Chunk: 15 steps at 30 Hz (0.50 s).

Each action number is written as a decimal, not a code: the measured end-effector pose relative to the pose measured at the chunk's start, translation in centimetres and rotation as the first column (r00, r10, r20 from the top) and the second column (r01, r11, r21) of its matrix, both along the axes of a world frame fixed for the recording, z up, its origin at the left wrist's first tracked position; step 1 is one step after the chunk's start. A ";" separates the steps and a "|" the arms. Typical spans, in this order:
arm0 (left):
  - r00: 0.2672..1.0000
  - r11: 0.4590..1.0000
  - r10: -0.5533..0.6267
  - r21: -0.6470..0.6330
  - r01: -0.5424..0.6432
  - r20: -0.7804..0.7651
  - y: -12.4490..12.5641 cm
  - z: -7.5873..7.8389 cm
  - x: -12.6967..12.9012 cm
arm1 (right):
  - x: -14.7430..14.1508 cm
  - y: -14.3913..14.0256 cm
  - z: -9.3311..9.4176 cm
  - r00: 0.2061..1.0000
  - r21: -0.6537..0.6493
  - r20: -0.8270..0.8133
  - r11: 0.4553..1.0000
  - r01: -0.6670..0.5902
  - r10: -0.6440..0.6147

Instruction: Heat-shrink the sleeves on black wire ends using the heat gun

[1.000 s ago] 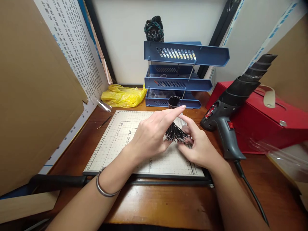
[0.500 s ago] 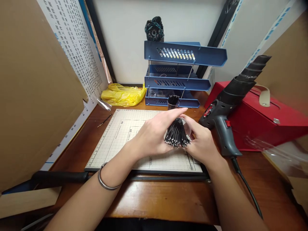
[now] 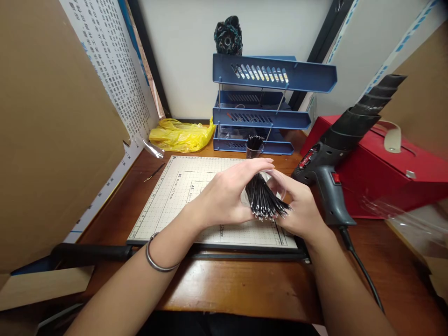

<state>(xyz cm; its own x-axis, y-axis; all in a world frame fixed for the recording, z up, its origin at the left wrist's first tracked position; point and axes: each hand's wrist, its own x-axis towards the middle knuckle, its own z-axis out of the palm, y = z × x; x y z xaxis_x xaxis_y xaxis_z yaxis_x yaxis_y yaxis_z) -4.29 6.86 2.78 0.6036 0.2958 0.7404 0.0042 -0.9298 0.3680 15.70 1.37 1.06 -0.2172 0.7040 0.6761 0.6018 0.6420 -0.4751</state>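
Observation:
Between my two hands a clear plastic cup [image 3: 280, 179] is tilted toward me, its round rim showing near my right fingers. A thick bundle of black wires [image 3: 264, 198] with bare silver tips leans in it and fans out to the lower right. My left hand [image 3: 233, 189] curves around the cup's left side, fingers over the top and thumb below. From the right, my right hand [image 3: 299, 205] wraps the other side. The hands hide most of the cup. Just behind them stands a second clear cup [image 3: 254, 150] of black wires.
Under my hands lies a paper trimmer [image 3: 164, 210] with a gridded board and black handle. A loose black wire [image 3: 154, 172] is at its left. Around it are a yellow plastic bag [image 3: 182, 135], blue tiered trays [image 3: 262, 119], a heat gun [image 3: 329, 182] and a red box [image 3: 381, 168].
The wire bundle has swung to the right and spread more at its tips. More of the cup's rim shows by my right hand. The view has shifted slightly.

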 end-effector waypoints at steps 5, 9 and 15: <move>0.999 1.000 -0.013 -0.020 0.013 0.030 0.2 0.0 0.2 | -0.7 -0.3 0.3 0.996 -0.094 -0.070 0.994 0.048 -0.055; 0.999 0.999 -0.028 -0.042 0.030 0.028 0.1 0.1 0.2 | -0.8 -0.2 -0.4 0.986 -0.122 -0.154 0.992 0.044 -0.063; 0.996 0.996 0.069 -0.052 -0.066 0.053 0.1 -0.1 0.2 | 0.2 -0.7 2.2 0.990 -0.289 0.076 0.948 0.132 -0.115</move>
<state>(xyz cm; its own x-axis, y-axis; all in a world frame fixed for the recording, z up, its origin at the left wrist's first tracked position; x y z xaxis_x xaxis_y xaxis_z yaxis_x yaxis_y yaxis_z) -4.11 7.00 2.71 0.5399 0.3724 0.7549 0.0451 -0.9083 0.4158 15.88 0.70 3.27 -0.1483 0.8927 0.4256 0.6993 0.3990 -0.5932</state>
